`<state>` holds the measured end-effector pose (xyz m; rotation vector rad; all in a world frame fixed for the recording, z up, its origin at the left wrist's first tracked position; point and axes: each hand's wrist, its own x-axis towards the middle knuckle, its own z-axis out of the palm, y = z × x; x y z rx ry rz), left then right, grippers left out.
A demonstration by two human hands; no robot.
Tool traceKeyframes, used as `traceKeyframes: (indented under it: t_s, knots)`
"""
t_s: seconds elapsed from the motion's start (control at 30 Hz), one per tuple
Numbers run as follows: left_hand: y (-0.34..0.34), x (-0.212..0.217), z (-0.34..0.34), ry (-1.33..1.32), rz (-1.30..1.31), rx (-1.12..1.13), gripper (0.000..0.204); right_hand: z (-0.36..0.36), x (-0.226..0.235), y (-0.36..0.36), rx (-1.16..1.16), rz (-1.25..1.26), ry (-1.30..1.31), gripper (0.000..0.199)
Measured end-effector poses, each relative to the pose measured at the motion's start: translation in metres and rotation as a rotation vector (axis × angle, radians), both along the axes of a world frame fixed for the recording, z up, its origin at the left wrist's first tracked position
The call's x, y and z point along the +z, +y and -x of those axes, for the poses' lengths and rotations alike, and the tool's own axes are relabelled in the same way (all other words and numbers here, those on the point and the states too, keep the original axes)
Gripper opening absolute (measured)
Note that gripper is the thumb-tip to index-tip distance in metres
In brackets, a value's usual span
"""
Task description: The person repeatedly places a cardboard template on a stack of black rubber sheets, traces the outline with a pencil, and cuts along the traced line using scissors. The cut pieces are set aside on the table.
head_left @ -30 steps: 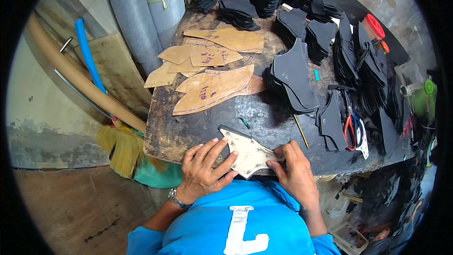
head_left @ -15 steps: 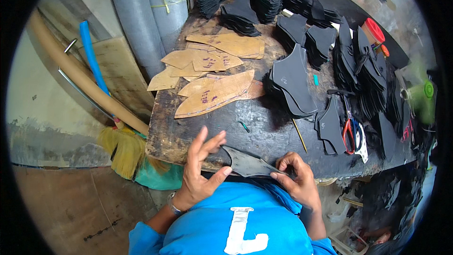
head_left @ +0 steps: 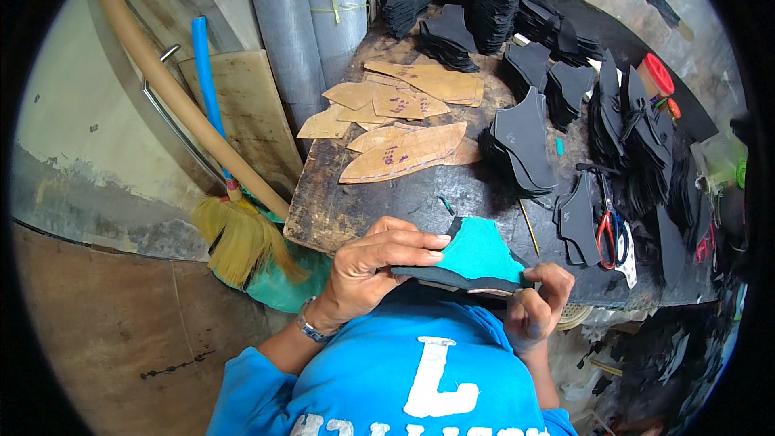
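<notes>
Above the worktable's [head_left: 339, 210] near edge, the left hand [head_left: 367, 270] and right hand [head_left: 537, 307] pinch opposite ends of a flat cut piece [head_left: 476, 258], teal on its upper face, black along its layered edge.

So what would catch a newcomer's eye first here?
Probably the teal-faced piece held at the near edge of the workbench, the left hand gripping its left end and the right hand pinching its right end. Next, the tan cardboard patterns fanned across the bench's left, and the stacks of black cut pieces to their right.
</notes>
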<state>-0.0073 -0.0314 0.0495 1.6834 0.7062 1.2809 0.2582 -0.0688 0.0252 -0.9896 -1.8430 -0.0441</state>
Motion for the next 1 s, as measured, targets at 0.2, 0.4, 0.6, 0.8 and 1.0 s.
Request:
traceKeyframes:
  t_s: [0.2, 0.4, 0.6, 0.8, 1.0]
  knots:
    - [-0.011, 0.002, -0.013, -0.404, 0.331, -0.016, 0.032, 0.002, -0.004, -0.002, -0.031, -0.069, -0.034, 0.043]
    - [0.004, -0.002, -0.001, -0.142, -0.064, -0.059, 0.029, 0.005, 0.002, 0.002, 0.079, 0.044, 0.017, 0.038]
    - [-0.010, -0.009, -0.002, -0.397, 0.431, 0.010, 0.018, 0.015, 0.008, -0.002, 0.213, 0.714, 0.486, 0.023]
    - [-0.006, -0.020, -0.002, -0.482, 0.612, 0.031, 0.015, 0.018, 0.007, -0.002, 0.202, 0.939, 0.665, 0.020]
    - [-0.001, -0.030, -0.003, -0.482, 0.688, 0.068, 0.011, 0.020, 0.005, 0.005, 0.210, 0.947, 0.633, 0.019]
